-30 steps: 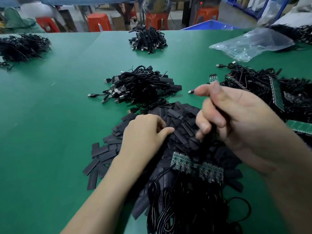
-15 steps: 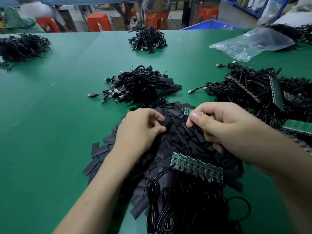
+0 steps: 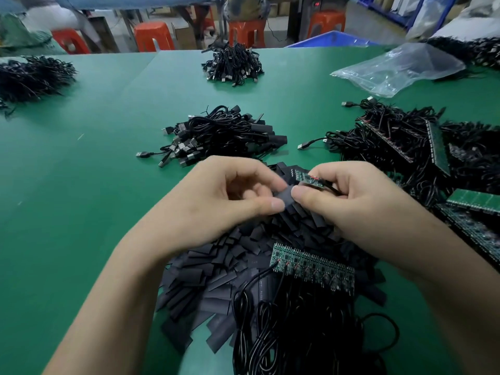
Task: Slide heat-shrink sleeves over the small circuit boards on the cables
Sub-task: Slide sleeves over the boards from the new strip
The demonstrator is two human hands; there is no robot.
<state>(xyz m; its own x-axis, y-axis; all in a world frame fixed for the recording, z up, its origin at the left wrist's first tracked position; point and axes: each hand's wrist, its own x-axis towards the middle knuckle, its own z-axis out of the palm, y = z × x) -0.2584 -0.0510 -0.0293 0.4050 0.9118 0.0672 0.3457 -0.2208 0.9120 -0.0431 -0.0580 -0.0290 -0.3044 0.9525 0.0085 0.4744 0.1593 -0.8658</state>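
Two hands meet right over the work, and this is the fiddly bit. The left hand (image 3: 213, 209) pinches one flat black heat-shrink sleeve (image 3: 287, 196) between thumb and forefinger, its other fingers curled in behind. The right hand (image 3: 362, 215) grips a small green circuit board (image 3: 309, 179) up at its fingertips, with the thin black cable (image 3: 331, 187) running back into the fingers. The right thumb presses on the sleeve's end too, so both hands have a say in it.

The board sits just beyond the sleeve, close above it, and by my reading it isn't inside yet. The sleeve's mouth is hidden behind the two thumbs, so I can't tell how open it is.

To do this well, squeeze the flat sleeve by its edges so the mouth pops open. Line the board's narrow end square to that opening and feed it in lengthwise, flat to flat. Push from the cable end, not the components, and go gently where the wires join, since that's where I'd expect a snag.

Under both hands lies a heap of loose black sleeves (image 3: 232, 269). Nearer the wrists sits a green strip of joined boards (image 3: 311, 267). Out past the fingertips, a tangle of black USB cables (image 3: 224, 136) rests on the green table mat (image 3: 81, 185)
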